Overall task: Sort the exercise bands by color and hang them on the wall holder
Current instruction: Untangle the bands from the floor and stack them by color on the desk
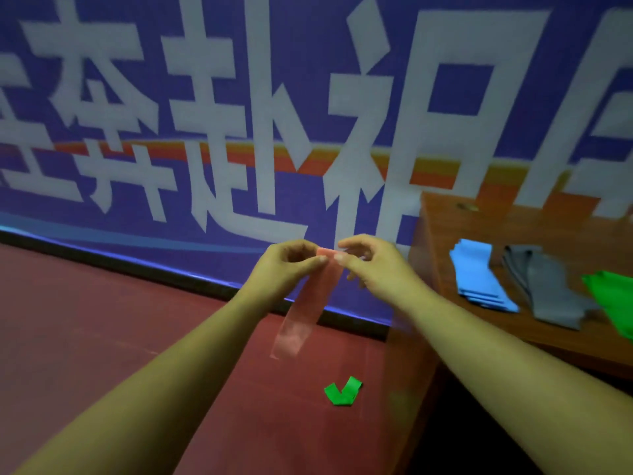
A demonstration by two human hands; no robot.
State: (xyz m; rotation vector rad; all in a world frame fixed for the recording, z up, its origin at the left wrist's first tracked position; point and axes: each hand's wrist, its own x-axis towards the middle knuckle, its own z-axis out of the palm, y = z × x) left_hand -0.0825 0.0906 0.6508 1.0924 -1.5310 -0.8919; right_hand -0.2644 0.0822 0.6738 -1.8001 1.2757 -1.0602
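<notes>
The left hand (287, 265) and the right hand (373, 265) meet in front of the chest. Each pinches the top edge of a thin, translucent salmon-pink rubber band (308, 317) between thumb and fingertips, and the rest of the strip hangs slack towards the floor.

The hold is light and right at the edge, so the slick, stretchy strip could slip out or snap back if the hands pull it apart. A small folded green rubber band (342, 392) lies on the dark red floor (102, 320) just below. It looks dropped, it is easy to forget, and the pink one could land beside it.

To the right, a brown wooden table (445, 228) carries a stack of folded light-blue bands (479, 275), then flat grey bands (544, 289), then bright green bands (613, 299) at the frame's edge. The piles lie close together, so a careless reach could mix the colours.

No wall holder shows against the purple banner with large white characters (308, 97), so the hanging spot cannot be judged.
</notes>
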